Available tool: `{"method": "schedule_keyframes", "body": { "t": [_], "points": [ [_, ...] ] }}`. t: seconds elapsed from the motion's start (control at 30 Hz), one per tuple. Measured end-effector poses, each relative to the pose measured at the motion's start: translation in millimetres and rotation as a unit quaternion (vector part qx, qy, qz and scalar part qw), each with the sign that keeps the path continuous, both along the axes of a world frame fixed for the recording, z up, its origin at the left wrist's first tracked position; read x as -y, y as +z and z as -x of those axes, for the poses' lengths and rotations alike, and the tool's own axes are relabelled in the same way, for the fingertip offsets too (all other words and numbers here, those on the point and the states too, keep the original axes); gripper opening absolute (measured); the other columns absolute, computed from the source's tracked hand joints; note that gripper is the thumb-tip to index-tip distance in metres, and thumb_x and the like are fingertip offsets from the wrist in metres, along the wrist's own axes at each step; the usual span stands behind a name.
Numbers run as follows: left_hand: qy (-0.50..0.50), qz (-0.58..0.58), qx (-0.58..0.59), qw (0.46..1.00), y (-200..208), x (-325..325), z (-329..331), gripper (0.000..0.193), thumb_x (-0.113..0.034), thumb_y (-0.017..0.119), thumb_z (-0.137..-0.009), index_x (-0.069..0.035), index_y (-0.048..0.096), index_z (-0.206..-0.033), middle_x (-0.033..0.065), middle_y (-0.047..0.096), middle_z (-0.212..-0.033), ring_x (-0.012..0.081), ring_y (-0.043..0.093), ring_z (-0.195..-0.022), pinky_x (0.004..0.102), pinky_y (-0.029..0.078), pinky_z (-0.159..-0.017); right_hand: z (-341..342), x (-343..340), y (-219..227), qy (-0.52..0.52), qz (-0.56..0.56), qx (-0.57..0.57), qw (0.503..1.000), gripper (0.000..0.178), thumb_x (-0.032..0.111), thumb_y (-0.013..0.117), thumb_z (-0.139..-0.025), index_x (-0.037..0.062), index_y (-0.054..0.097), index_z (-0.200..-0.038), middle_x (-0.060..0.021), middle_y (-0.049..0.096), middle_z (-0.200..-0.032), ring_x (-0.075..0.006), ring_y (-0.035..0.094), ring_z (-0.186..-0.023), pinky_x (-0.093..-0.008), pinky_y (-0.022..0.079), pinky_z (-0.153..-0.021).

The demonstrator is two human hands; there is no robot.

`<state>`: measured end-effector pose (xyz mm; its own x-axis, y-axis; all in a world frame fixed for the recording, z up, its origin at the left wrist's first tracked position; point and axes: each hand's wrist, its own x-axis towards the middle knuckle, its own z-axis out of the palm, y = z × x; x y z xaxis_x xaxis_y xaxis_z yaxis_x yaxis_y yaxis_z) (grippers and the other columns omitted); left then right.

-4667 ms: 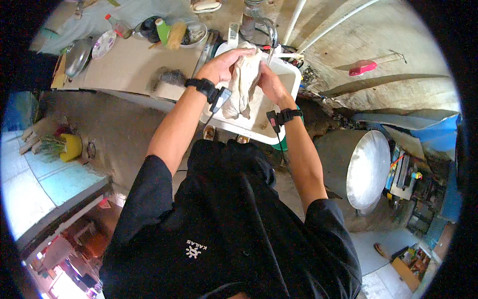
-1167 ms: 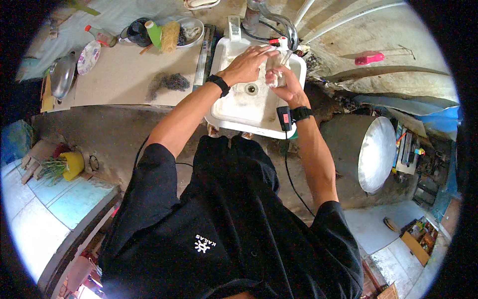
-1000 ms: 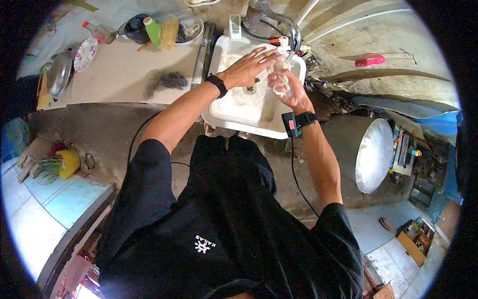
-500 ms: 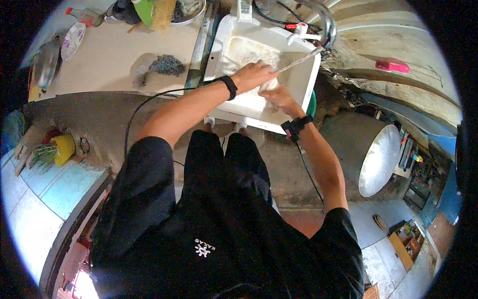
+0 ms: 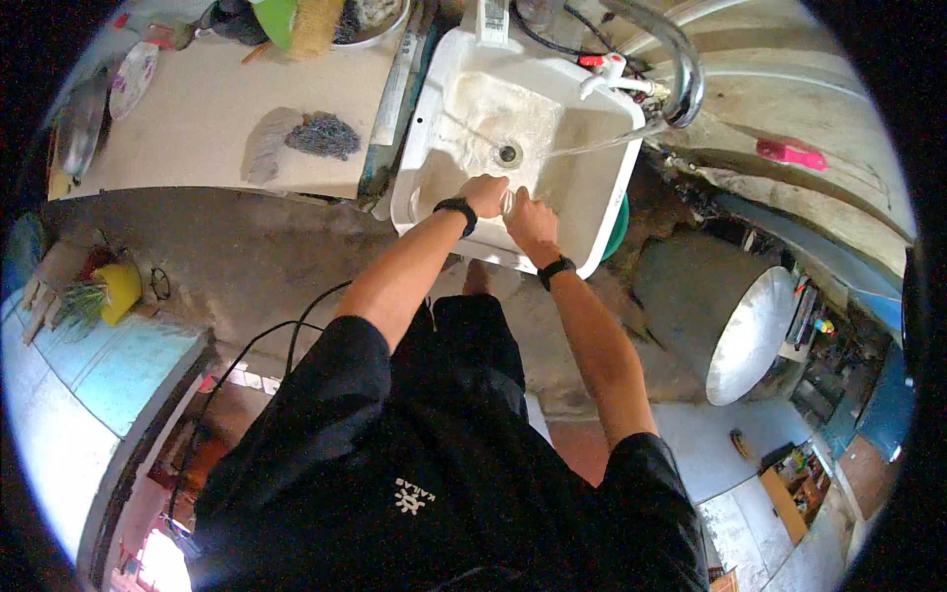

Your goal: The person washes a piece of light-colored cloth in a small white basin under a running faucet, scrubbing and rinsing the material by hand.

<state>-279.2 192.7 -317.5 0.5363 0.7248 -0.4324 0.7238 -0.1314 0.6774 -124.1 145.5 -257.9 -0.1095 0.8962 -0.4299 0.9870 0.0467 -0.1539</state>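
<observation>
Over the near part of the white sink (image 5: 406,187), my left hand (image 5: 483,195) and my right hand (image 5: 533,223) are closed into fists, side by side. Between them shows a small pale strip, perhaps wet cloth; its kind is hard to make out. Water runs from the curved metal faucet (image 5: 689,84) at the far right into the basin, passing beyond my hands. The drain (image 5: 509,154) lies uncovered just past my fists. A white tap with a red mark (image 5: 604,74) sits by the sink's far right corner.
Left of the sink, a board-topped counter (image 5: 197,128) bears a grey scouring pad (image 5: 324,135), an oval patterned dish (image 5: 133,81) and a bowl (image 5: 380,25). A large metal drum (image 5: 752,335) stands at the right. A black cable (image 5: 296,335) hangs by my left arm.
Both hands have drawn back toward me, out of the water stream, and are now closed in fists. The drain has come into view. The view has shifted slightly.
</observation>
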Motion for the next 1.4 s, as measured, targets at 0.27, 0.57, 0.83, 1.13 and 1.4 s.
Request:
{"method": "schedule_keyframes", "body": {
  "t": [0.27, 0.57, 0.83, 1.13, 1.4],
  "points": [
    [0.108, -0.161, 0.049, 0.98, 84, 32, 9, 0.069, -0.013, 0.072, -0.087, -0.004, 0.043, -0.15, 0.029, 0.055, -0.137, 0.0461, 0.056, -0.128, 0.0524, 0.048, -0.103, -3, 22, 49, -0.156, -0.042, -0.134, 0.978, 0.078, 0.029, 0.086, -0.081, -0.0042, 0.053, -0.144, -0.0251, 0.076, -0.1, -0.0377, 0.075, -0.089, -0.0482, 0.058, -0.081],
    [0.315, 0.008, 0.176, 0.933, 302, 99, 3, 0.069, -0.035, 0.062, -0.098, 0.002, 0.041, -0.152, 0.03, 0.065, -0.134, 0.043, 0.067, -0.12, 0.047, 0.053, -0.102, 14, 89, 292, -0.395, 0.06, -0.503, 0.766, 0.024, 0.028, 0.077, -0.096, 0.0047, 0.073, -0.1, -0.0025, 0.07, -0.086, -0.0138, 0.061, -0.07, -0.0297, 0.044, -0.059],
    [0.315, 0.02, 0.16, 0.935, 434, 88, -87, 0.071, -0.037, 0.061, -0.098, 0.0, 0.04, -0.156, 0.0267, 0.064, -0.139, 0.0376, 0.066, -0.125, 0.0426, 0.051, -0.105, -66, 88, 421, -0.392, 0.03, -0.541, 0.744, 0.026, 0.03, 0.075, -0.097, 0.0051, 0.07, -0.105, -0.0043, 0.072, -0.093, -0.0159, 0.065, -0.074, -0.0306, 0.048, -0.063],
    [0.307, -0.048, 0.173, 0.935, 468, 89, -209, 0.058, -0.038, 0.059, -0.102, 0.002, 0.056, -0.145, 0.0244, 0.069, -0.133, 0.0344, 0.07, -0.117, 0.0411, 0.054, -0.099, -185, 64, 383, -0.424, -0.046, -0.57, 0.703, 0.026, 0.024, 0.072, -0.098, -0.0016, 0.066, -0.103, -0.0116, 0.072, -0.091, -0.0186, 0.07, -0.079, -0.0282, 0.052, -0.063],
    [0.341, -0.087, 0.241, 0.905, 498, 95, -223, 0.041, -0.027, 0.058, -0.104, -0.003, 0.066, -0.137, 0.0164, 0.075, -0.122, 0.0269, 0.074, -0.104, 0.0364, 0.056, -0.089, -202, 37, 426, -0.441, 0.031, -0.721, 0.533, 0.013, 0.014, 0.058, -0.106, 0.0068, 0.066, -0.099, -0.0008, 0.063, -0.079, -0.0169, 0.058, -0.066, -0.0338, 0.046, -0.061]
  ]
}}
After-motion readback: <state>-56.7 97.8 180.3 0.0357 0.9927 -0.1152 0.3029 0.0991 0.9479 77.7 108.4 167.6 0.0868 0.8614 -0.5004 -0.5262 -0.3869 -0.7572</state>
